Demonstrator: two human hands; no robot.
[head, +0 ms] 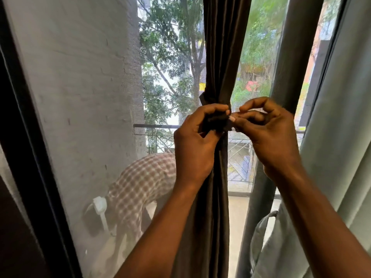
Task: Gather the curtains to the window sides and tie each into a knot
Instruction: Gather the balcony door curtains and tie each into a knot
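I count two hands, the left hand [197,141] and the right hand [271,137]; one dark curtain [220,57]; one pale curtain [341,157]; one person [140,177] in a checked shirt outside.

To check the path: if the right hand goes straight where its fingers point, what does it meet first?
Probably the dark curtain where the left hand grips it; the right hand points left and seems nearly touching it, though depth is unclear.

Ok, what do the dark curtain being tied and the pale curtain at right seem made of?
Dark curtain: woven cloth, likely synthetic, brown-grey with faint sheen; it bunches into fine soft folds. Pale curtain: heavier-looking matte grey-green fabric, hanging in broad folds. Exact fibres unclear.
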